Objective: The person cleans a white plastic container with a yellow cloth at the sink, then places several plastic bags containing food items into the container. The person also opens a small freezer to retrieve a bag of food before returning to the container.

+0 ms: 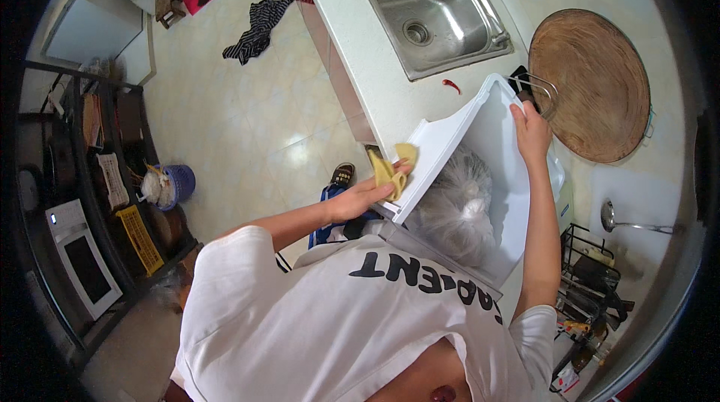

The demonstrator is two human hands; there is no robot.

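Note:
In front of my body a white plastic drawer-like bin [509,194] stands tilted over the counter corner. Inside it lie bundled clear plastic bags [464,211]; what they contain is hard to make out. My left hand [371,194] holds a folded yellow cloth [387,172] against the bin's outer left face. The fingers of my right hand [531,132] grip the rim on the far right side. The bin's underside is hidden.
A white counter [365,76] holds a steel sink [444,14] and a red chili pepper [451,86]. A round wooden board [590,84] leans at the right, above a ladle [608,216]. Striped fabric [259,28] lies on the floor; a shelf with a microwave [84,261] stands left.

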